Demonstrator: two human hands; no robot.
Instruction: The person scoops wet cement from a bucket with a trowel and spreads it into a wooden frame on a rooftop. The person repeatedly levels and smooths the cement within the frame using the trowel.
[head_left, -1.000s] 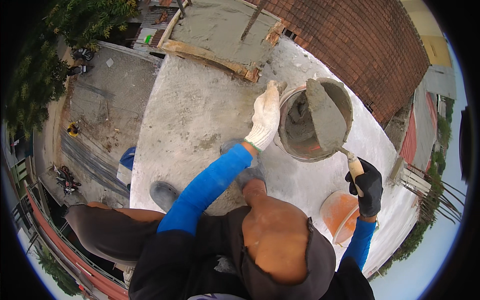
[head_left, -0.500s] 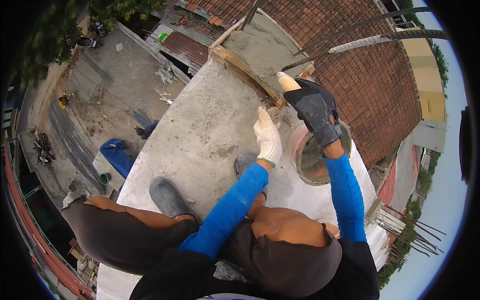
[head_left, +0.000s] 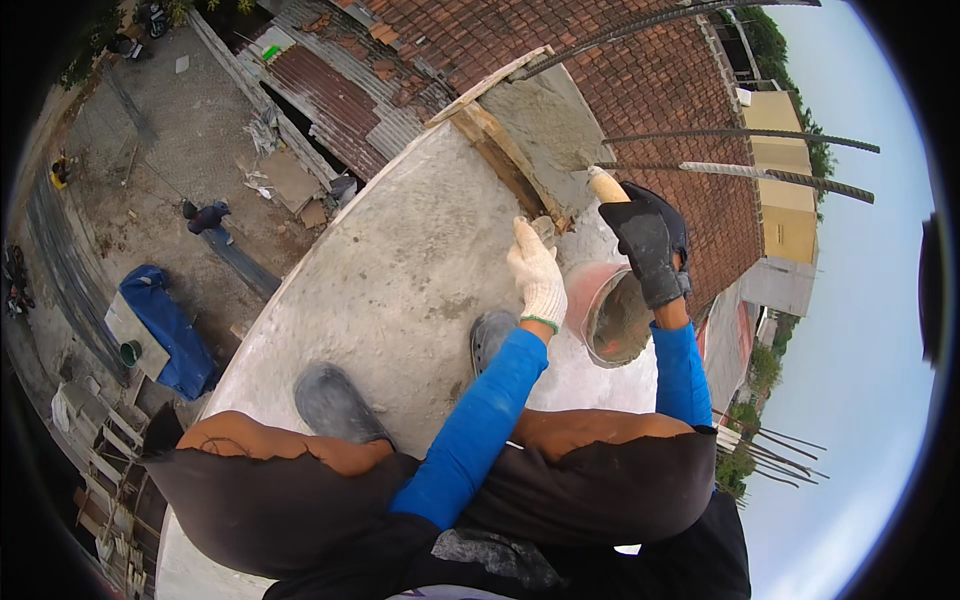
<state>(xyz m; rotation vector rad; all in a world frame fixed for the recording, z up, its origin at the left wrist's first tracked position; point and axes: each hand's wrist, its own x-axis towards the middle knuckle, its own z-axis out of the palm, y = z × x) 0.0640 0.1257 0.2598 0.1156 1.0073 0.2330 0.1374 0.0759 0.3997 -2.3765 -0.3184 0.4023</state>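
Note:
My left hand, in a white knit glove with a green cuff, has its fingers curled close to the near end of a wooden board. A small greyish piece shows at its fingertips, too unclear to name. My right hand, in a black glove, is closed around a pale, rounded handle; the rest of that tool is hidden. Below the right hand a reddish bucket, smeared with grey mortar inside, leans on the ledge. Fresh grey mortar lies beyond the board.
I crouch on a narrow concrete ledge, my grey clogs on it. Its left edge drops to a yard with a person and a blue tarp. Rebar rods jut out ahead right, over a tiled roof.
The view has turned, shifting the yard and roof leftward. The bucket now looks more tilted and my right hand sits slightly farther right and lower. My left hand stays almost in place.

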